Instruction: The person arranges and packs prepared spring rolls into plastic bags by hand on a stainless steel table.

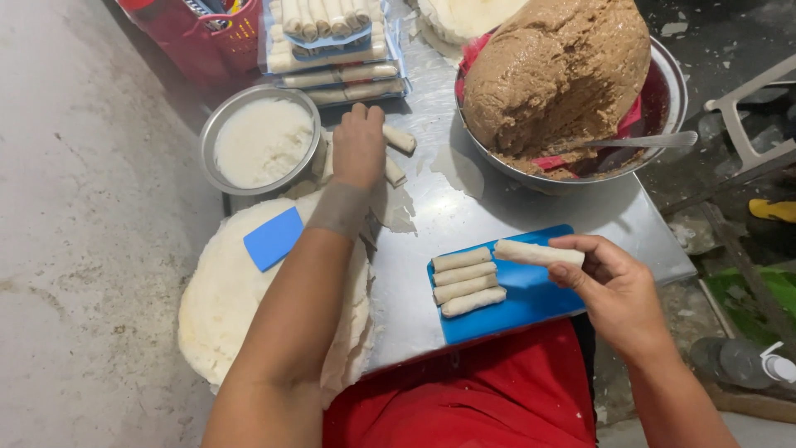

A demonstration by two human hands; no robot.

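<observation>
Nearest the camera, the right hand [618, 286] pinches a pale rolled spring roll [537, 252] between thumb and fingertips, fingers clamped on its right end, holding it level just above the flat blue plastic tray [531, 307]. On that tray lie four more finished rolls [466, 282], side by side in a neat stack at its left part. The tray sits at the near edge of the shiny steel table [464, 199].

To the left, a thick round pile of white wrapper sheets [224, 307] carries a small blue plastic square [273, 238].

Further out, the left hand [358, 145] stretches forward, palm down, fingers curled over loose rolls [398, 141] on the table; whether it actually grips one, I cannot tell. Just beside it stands a round metal bowl of white paste [261, 141]. Far right, a big steel basin [663, 83] is heaped with brown filling [555, 70], a spoon handle [647, 141] resting in it. At the back, packed trays of rolls [332, 50] are stacked up.
</observation>
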